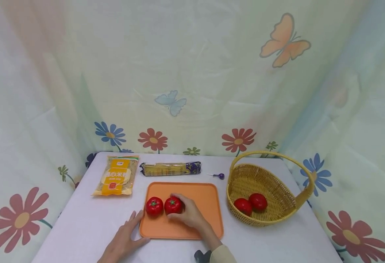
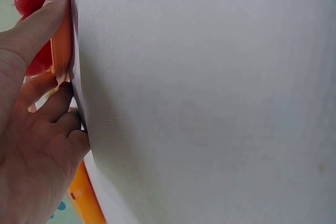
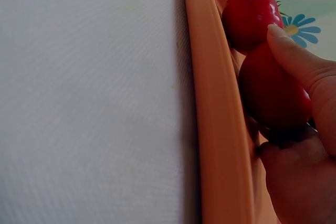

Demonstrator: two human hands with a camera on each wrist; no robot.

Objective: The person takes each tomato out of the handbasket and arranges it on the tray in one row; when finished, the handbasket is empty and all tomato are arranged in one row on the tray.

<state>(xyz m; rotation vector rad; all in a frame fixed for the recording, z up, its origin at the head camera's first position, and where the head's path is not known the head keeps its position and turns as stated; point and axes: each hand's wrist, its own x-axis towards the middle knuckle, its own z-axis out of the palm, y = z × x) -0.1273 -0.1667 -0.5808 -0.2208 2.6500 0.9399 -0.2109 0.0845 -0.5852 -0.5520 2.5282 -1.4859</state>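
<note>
Right hand (image 1: 189, 213) curled around a red tomato (image 1: 173, 205) on the orange tray (image 1: 205, 204), touching a second tomato (image 1: 154, 206) to its left. Left hand (image 1: 124, 239) lay flat with fingers straight on the white table (image 1: 80, 226), thumb against the tray's near-left rim. A wicker basket (image 1: 271, 182) to the right held two more tomatoes (image 1: 251, 204); a noodle packet (image 1: 116, 176) and a pasta pack (image 1: 170, 168) lay behind
</note>
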